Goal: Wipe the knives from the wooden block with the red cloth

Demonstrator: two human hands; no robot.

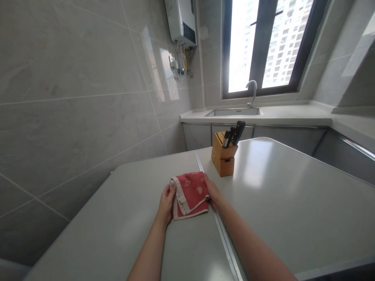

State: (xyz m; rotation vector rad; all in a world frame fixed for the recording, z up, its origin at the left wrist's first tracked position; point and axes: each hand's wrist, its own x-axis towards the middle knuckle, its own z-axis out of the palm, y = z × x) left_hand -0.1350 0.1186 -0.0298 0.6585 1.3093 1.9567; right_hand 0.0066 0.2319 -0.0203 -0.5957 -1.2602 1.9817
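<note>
A red towel [191, 191] with a pale border and light printed shapes lies folded in uneven layers on the grey-white table [140, 234]. My left hand [167, 203] grips its left edge, fingers curled at the pale border. On the opposite side, my right hand [213, 192] holds the right edge, with its fingertips partly hidden behind the cloth. Just beyond my right hand stands a wooden knife block [224, 156], which has several dark-handled knives [233, 134] in it.
A metal strip [221, 226] runs along the table's seam. Past the far edge is a counter [293, 112] with a sink [234, 112] and a faucet [253, 93] under a window. A tiled wall [88, 78] flanks the left, with a water heater [181, 23] mounted on it.
</note>
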